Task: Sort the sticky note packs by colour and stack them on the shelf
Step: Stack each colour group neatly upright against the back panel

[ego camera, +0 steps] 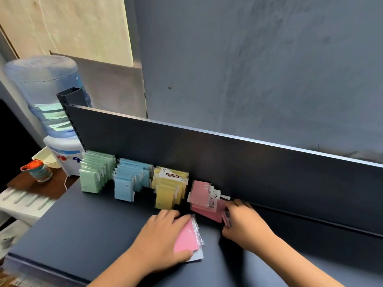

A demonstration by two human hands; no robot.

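Observation:
Rows of sticky note packs stand against the dark back panel of the shelf: green packs at the left, then blue packs, then yellow packs. Pink packs lie loosely to their right. My left hand holds a bright pink pack in clear wrap, lying on the shelf surface. My right hand grips another pink pack on edge, right beside the pink pile.
A water dispenser with a blue bottle stands left of the shelf. Beside it are a cream basket and a glass with an orange lid on a brown board. The grey wall rises behind the back panel.

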